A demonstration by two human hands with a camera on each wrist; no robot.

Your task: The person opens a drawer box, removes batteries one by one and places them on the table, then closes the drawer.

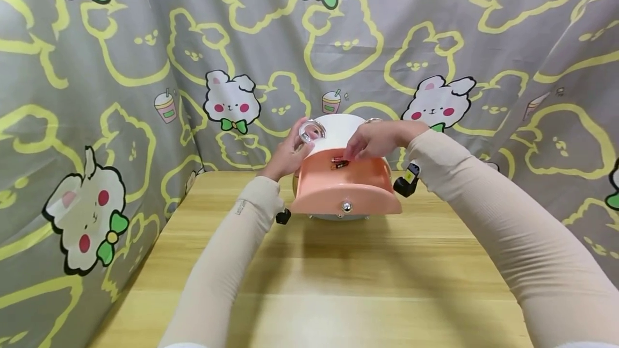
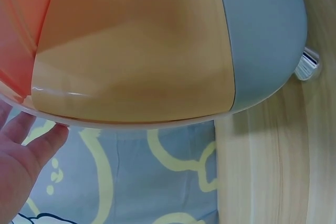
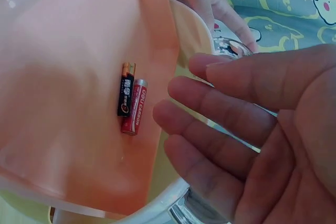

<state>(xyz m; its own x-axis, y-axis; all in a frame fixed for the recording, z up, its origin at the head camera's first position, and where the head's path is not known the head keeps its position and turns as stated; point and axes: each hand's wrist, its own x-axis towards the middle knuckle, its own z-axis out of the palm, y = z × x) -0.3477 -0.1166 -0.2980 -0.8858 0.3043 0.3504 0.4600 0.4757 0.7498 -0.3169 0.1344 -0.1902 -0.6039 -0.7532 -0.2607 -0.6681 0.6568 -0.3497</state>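
An orange drawer (image 1: 340, 197) with a silver knob stands pulled out of a rounded white-topped storage box (image 1: 338, 128). Inside it lie two small batteries side by side, a black one with an orange end (image 3: 125, 95) and a red one (image 3: 135, 109). My right hand (image 1: 374, 139) hovers over the drawer, fingers extended and gently bent; the right wrist view shows it apart from the batteries, holding nothing. My left hand (image 1: 290, 150) rests against the box's left side by a silver ring (image 1: 311, 131), fingertips (image 2: 52, 139) touching the rim.
Below the drawer the box has a tan panel (image 2: 136, 51) and a grey section (image 2: 265, 40), standing on silver feet (image 2: 308, 65). It sits toward the back of a wooden table (image 1: 348, 278). A patterned curtain (image 1: 275, 31) hangs behind and along the sides.
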